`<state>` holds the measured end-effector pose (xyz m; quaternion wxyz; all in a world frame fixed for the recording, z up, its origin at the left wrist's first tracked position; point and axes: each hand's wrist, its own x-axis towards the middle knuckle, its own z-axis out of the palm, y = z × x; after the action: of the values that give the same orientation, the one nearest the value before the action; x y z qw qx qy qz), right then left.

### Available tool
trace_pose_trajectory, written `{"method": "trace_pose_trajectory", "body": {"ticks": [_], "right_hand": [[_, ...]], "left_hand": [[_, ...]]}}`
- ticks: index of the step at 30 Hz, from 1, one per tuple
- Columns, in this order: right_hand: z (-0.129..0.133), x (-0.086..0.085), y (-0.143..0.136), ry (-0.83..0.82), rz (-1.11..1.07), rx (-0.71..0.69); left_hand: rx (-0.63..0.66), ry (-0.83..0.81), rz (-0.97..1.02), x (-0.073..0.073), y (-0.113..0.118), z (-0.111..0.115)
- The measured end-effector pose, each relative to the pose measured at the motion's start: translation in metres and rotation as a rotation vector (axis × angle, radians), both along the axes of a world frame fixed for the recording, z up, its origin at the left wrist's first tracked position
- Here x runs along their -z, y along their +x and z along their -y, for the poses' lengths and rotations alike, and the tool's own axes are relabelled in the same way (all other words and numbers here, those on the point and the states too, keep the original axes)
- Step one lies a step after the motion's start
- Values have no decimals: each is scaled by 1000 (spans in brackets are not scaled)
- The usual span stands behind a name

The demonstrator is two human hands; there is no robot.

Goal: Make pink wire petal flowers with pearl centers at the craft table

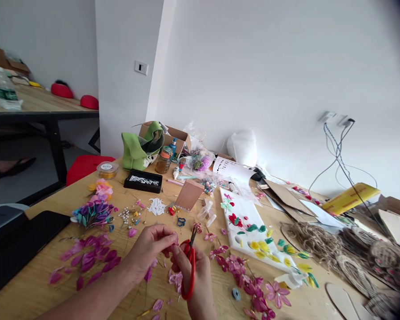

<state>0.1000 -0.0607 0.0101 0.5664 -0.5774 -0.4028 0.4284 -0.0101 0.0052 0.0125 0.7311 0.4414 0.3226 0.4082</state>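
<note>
My left hand is closed in a pinch on a small magenta petal piece, mostly hidden by the fingertips. My right hand is closed around red-handled scissors, whose dark blades point up and away. Its thumb and finger meet the left fingertips at the petal piece. Loose magenta petals lie on the table left of my left hand, and pale pink petals lie below the hands. To the right of the scissors spreads a cluster of finished-looking magenta wire flowers.
A white foam board holds colored petals. Behind are a black tray, a green felt bag, a glass jar and a pinkish-brown block. Purple and teal flowers lie left; twine lies right.
</note>
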Motion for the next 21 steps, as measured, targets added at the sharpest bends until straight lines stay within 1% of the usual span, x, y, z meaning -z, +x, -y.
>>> {"method": "trace_pose_trajectory", "body": {"ticks": [4, 7, 9, 11, 14, 17, 21], "right_hand": [[2, 11, -2, 38, -38, -48], [5, 19, -6, 41, -27, -91], [7, 22, -12, 38, -30, -81], [9, 24, -18, 22, -66, -35], [9, 26, -27, 0, -126, 7], [9, 29, -29, -8, -132, -11], [7, 35, -23, -16, -76, -69]], "left_hand": [[-1, -64, 8, -5, -2, 2], [-14, -134, -28, -2, -3, 1], [-27, -139, -49, 3, -3, 1], [-38, -123, -48, 5, -2, 1], [-46, -109, -28, 4, -1, 3], [-50, -133, -35, -1, 0, 5], [-75, -161, -24, -2, 0, 4]]}}
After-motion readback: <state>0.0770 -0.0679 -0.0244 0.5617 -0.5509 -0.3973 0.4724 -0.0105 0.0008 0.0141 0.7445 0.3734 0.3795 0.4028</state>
